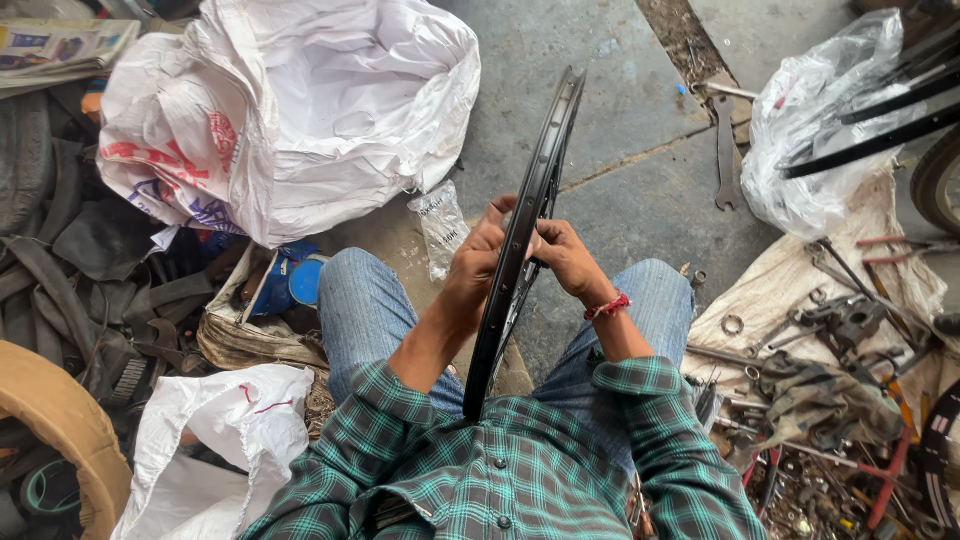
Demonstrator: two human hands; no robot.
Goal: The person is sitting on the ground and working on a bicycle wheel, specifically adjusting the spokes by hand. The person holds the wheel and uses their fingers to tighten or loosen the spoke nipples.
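A black bicycle wheel rim (545, 160) stands on edge between my knees, seen almost edge-on and running from my lap up toward the concrete floor ahead. My left hand (478, 262) grips the rim from its left side, fingers curled over the edge. On the other side, my right hand (566, 258) presses against the rim with its fingers pinched at the inner face; a red thread band circles that wrist. Both hands meet at the same spot about halfway along the rim. What the fingertips pinch is too small to see.
A large white woven sack (290, 110) lies open at upper left, another white sack (215, 440) at lower left. A small clear plastic packet (440, 225) lies near my left knee. Tools and metal parts (820, 390) are spread on cloth at right, with a flat spanner (725, 150) on the floor.
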